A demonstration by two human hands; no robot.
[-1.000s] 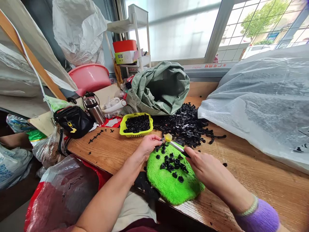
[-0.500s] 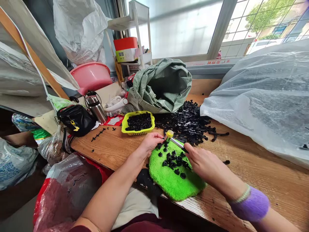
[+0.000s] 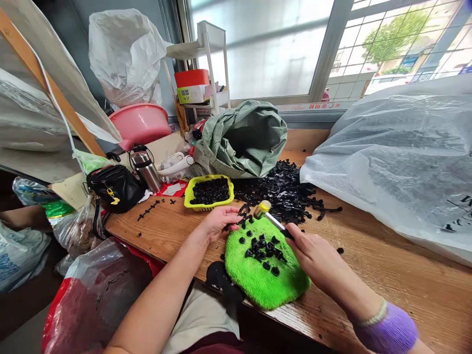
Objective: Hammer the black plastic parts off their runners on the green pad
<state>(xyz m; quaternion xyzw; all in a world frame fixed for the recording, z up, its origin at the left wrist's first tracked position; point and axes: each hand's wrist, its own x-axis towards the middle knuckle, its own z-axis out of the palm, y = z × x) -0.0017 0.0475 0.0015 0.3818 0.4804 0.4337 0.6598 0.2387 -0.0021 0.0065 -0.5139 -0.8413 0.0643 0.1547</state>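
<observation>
My left hand (image 3: 220, 221) pinches a black plastic piece (image 3: 243, 212) over the upper left edge of a green cloth (image 3: 267, 287). My right hand (image 3: 308, 248) is closed round the black handle of a small hammer (image 3: 275, 222), whose yellow-ended head is just right of that piece, above the cloth. Several small black parts (image 3: 263, 248) lie on the cloth. Behind it spreads a pile of black plastic pieces (image 3: 287, 191). A yellow basket (image 3: 188, 199) filled with black parts stands to the left of the pile.
A green woven sack (image 3: 243, 142) lies open behind the pile. White plastic sheeting (image 3: 391, 167) covers the right side of the wooden table (image 3: 413, 275). A steel flask (image 3: 146, 172) and a black bag (image 3: 116, 187) are at the left. A red-edged plastic bag (image 3: 96, 295) hangs near the front edge.
My left hand has moved slightly left and down, and its fingers have spread, with the black piece showing. The hammer head has come away from my left fingertips. The whole view has shifted a little.
</observation>
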